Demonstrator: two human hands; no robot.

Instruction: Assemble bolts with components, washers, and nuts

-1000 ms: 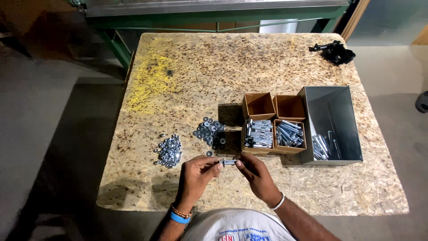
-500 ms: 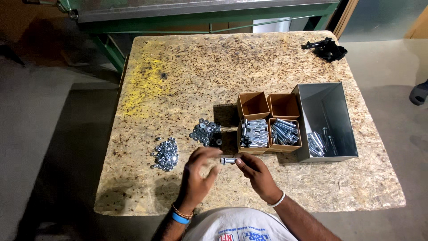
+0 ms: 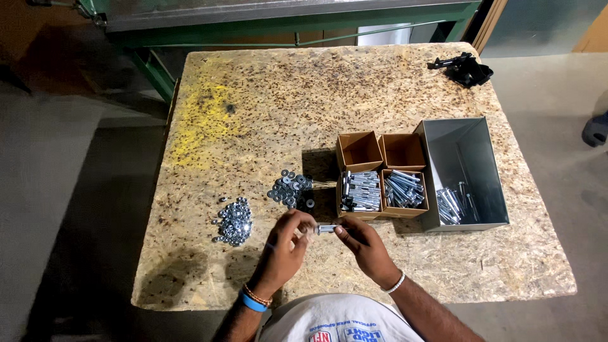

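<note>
My right hand holds a short silver bolt level above the near edge of the chipboard table. My left hand pinches the bolt's left end with its fingertips. Just beyond my left hand lies a pile of dark washers. Further left sits a pile of shiny nuts. Two small cardboard boxes full of bolts stand right behind my right hand.
Two more cardboard boxes stand empty behind the full ones. A grey metal bin to the right holds several bolts. A black object lies at the far right corner. Yellow paint marks the table's left.
My left hand has lifted from near the table and come in against the bolt's left end. The right hand has kept the bolt in about the same place.
</note>
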